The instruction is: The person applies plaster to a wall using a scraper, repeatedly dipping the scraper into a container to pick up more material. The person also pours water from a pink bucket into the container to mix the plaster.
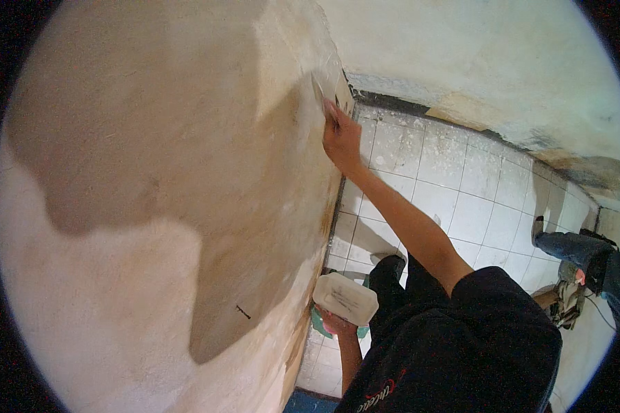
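In the head view, the right hand (342, 141) is closed around a thin, flat-bladed tool (318, 92), probably a scraper though small and blurred, held at the brownish wall (151, 158) near its corner, its long axis steep and its tip pointing up and leftward. The left hand (338, 324) grasps a pale, shallow tray (345, 297) beside the wall lower down, its long axis slanting down to the right.

The floor (434, 199) of white tiles with dark joints carries pale spatters (453, 153), thick toward its far end.
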Motion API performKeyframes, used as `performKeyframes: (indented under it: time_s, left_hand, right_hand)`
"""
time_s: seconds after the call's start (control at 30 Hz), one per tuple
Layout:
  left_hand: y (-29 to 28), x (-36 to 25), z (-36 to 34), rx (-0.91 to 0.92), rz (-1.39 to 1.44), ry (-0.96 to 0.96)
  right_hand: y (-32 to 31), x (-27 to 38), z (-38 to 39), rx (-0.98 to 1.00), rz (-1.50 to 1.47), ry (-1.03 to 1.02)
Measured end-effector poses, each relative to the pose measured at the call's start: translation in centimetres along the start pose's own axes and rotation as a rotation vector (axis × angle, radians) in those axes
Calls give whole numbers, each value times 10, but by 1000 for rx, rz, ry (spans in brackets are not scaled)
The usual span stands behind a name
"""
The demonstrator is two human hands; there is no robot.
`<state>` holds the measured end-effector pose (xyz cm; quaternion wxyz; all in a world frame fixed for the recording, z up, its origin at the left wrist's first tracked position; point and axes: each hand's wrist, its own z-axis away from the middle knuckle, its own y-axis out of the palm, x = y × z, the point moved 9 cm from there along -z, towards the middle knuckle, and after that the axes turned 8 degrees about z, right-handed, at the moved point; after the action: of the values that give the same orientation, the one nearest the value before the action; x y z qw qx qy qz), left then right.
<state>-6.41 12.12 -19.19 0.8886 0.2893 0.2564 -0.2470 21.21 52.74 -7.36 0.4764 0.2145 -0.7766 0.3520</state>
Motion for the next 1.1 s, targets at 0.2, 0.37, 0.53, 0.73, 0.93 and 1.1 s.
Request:
performKeyframes:
  time_s: [0.2,0.37,0.53,0.73,0.93,1.1]
  left_hand:
    - [27,-30,8,132,-1069,488]
    - [14,-27,5,156,-955,387]
    - [77,-32,29,15,-170,48]
    - [-18,-12,1,134,-357,77]
    - [5,-7,-1,122,195,-65]
    - [6,-4,7,95,163,-71]
  right_hand:
    - [4,82,84,374,-175,-131]
    - [-10,36,60,220,-62,-119]
    - [-3,1,-66,-93,-6,-83]
    - [4,51,55,218,-99,-192]
    - [3,-31,24,79,50,-71]
    - [38,-81,-19,62,69,-16]
